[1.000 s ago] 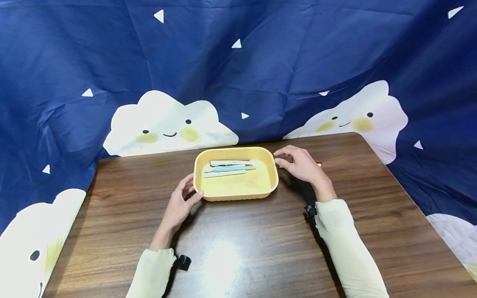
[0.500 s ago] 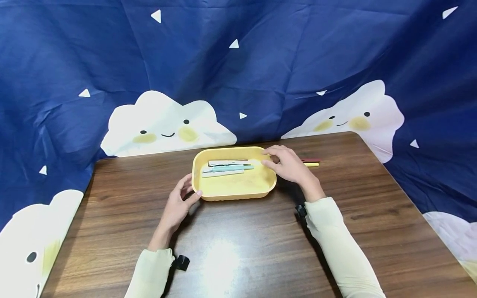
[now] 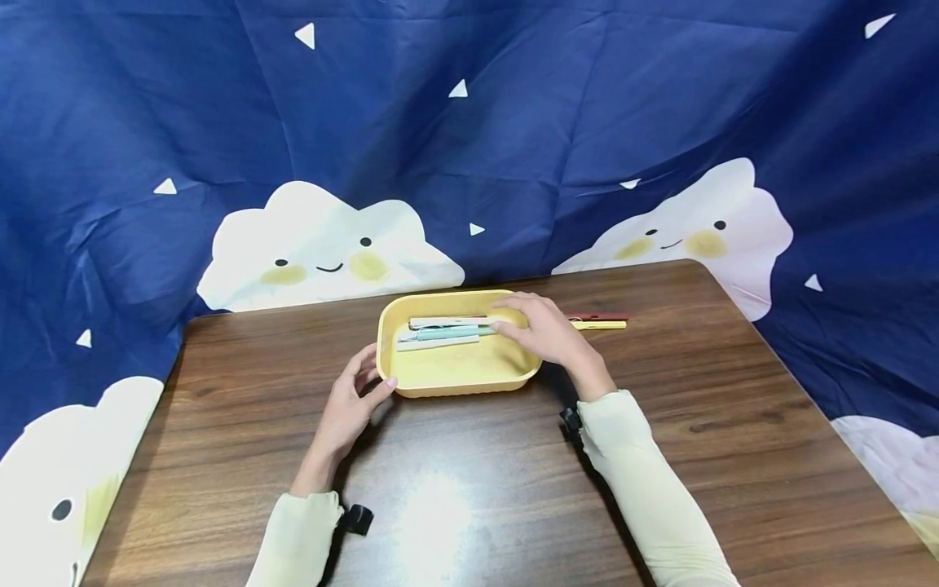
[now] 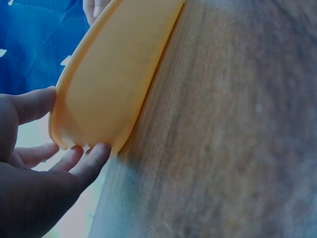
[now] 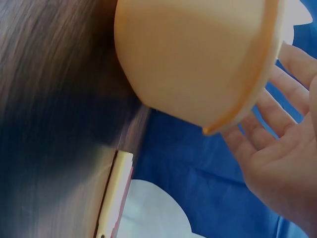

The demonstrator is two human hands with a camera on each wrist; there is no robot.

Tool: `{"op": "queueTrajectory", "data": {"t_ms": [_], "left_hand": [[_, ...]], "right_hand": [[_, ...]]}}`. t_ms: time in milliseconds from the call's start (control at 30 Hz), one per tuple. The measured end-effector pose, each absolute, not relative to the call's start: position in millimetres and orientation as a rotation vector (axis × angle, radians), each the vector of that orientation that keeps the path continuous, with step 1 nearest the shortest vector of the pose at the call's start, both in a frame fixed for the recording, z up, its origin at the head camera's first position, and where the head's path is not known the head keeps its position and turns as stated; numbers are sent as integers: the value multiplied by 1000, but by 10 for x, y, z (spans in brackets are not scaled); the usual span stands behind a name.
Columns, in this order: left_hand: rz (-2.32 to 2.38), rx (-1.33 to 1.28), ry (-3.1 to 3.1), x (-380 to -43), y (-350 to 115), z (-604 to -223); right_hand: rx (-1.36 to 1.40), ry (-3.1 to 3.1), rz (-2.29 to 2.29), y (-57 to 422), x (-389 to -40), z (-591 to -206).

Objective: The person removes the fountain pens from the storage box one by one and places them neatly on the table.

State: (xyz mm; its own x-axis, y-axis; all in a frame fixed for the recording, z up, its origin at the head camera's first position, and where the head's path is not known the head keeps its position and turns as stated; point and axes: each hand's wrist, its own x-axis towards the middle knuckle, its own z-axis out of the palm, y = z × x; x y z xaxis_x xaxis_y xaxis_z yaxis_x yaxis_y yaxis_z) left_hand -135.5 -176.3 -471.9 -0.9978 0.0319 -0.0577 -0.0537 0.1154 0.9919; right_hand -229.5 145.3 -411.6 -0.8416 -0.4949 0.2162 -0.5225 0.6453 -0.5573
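Nearest, two pale sleeves reach across the wooden table, with a black device at the left wrist. The left hand grips the near left corner of a yellow tray, thumb on the rim and other fingers curled against the outer wall. The tray sits toward the table's far edge, its long axis running left to right, open side up. Inside lie slim pens, also lengthwise left to right: a whitish one nearest, its right end angled slightly farther away, then a teal one, then another whitish one by the far wall. The right hand reaches over the tray's right end, thumb and fingers spread apart; whether its tips touch a pen cannot be told. To the right of the tray, a yellow stick lies on the table with a red stick alongside, on its far side, both pointing left to right. The head view loses the yellow stick's left end by the right hand; the right wrist view shows that end apart from the tray. Farthest hangs a blue cloth with smiling clouds.
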Motion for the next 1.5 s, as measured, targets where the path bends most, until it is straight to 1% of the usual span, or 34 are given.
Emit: {"op": "queueTrajectory", "data": {"t_ms": [567, 1500], "left_hand": [[2045, -30, 2284, -1348, -1769, -4728], [2051, -40, 2264, -1355, -1759, -4692]], "right_hand": [[863, -2833, 1011, 1192, -2291, -4289], [861, -2962, 890, 892, -2400, -4464]]}}
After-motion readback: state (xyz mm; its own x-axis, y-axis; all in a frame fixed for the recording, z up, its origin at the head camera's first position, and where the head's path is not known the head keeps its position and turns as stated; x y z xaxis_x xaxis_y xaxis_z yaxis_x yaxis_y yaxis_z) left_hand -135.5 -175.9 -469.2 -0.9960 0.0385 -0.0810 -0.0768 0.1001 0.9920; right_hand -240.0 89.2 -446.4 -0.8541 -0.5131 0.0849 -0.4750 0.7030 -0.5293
